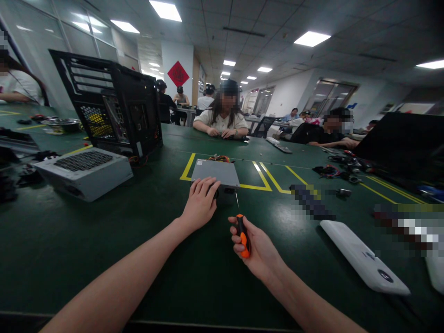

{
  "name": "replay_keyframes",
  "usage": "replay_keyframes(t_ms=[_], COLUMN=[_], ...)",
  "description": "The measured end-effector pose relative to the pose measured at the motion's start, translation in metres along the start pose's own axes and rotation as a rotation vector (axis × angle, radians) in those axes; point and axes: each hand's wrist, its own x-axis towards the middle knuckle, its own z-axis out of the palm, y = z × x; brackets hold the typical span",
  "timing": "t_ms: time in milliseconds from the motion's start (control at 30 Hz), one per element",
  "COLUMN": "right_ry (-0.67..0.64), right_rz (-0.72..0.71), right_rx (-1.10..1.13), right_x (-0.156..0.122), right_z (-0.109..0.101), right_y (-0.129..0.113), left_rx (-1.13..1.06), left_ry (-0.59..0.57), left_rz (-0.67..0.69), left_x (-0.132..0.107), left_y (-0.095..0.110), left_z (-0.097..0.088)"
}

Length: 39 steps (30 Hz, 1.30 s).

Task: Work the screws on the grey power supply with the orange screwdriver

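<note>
A grey computer power supply (222,170) sits on the green table ahead of me, a bundle of coloured wires (219,158) at its far side. My left hand (203,202) is on its near left edge, with the fingers curled over the top. Part of its dark near face is hidden behind that hand. My right hand (255,243) is closed around the orange-and-black handle of a screwdriver (243,237). The thin shaft points up and away, its tip close to the near right corner of the power supply. Whether the tip touches it, I cannot tell.
A black computer case (118,101) and a second power supply (86,173) stand at the left. Yellow tape (256,187) marks the table. A white device (364,256) lies at the right, before loose cables (333,171). Across the table sits a person (222,115).
</note>
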Motion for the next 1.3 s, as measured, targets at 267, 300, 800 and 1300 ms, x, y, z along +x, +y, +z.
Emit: replay_keyframes(t_ms=[267,300,800,1300], right_ry=[0.02,0.018,-0.027,0.003], right_rz=[-0.052,-0.037,0.001,-0.01], right_rx=[0.096,0.09,0.032,0.031], right_x=[0.0003,0.0005,0.0021,0.0022], right_z=[0.0023,0.0024,-0.0012,0.0004], right_y=[-0.0017,-0.0018,-0.0005,-0.0005], left_rx=[-0.011,-0.013,-0.009,-0.001], left_ry=[-0.004,-0.003,-0.009,-0.017], left_rz=[0.003,0.001,-0.006,-0.004], left_x=[0.0004,0.0004,0.0003,0.0001], left_y=[0.0013,0.0015,0.0016,0.0008], left_z=[-0.0023,-0.0024,-0.0024,-0.0022])
